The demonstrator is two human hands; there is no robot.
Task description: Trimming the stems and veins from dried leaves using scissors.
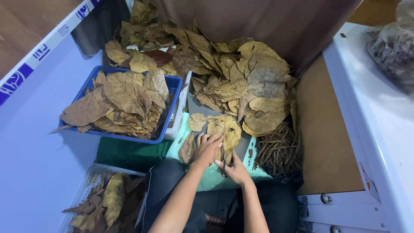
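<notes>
Dry, yellow-brown broad leaf, thin and papery: judged very light, brittle, likely to crack or crumble if pinched hard or bent sharply. Lying on the mint-green plastic tray across the lap, near its far edge, partly under the fingers. Best taken flat near the stalk end or along the firm midrib, not by the curled, frail margin.

Left hand spread palm-down, fingers loosely curled, pressing the leaf onto the tray; not clenched, holding by pressure rather than pinching. Right hand closed around small dark-handled scissors, blades pointing up toward the leaf; whether the blades are apart or together cannot be told.

Around: a smaller tan dried leaf just beyond the tray's far-left corner, a big heap of brown dried leaves further off, a blue plastic crate of leaves to the left, a bundle of thin brown cut stalks by the tray's right edge, a clear plastic basket of leaves at lower left.
</notes>
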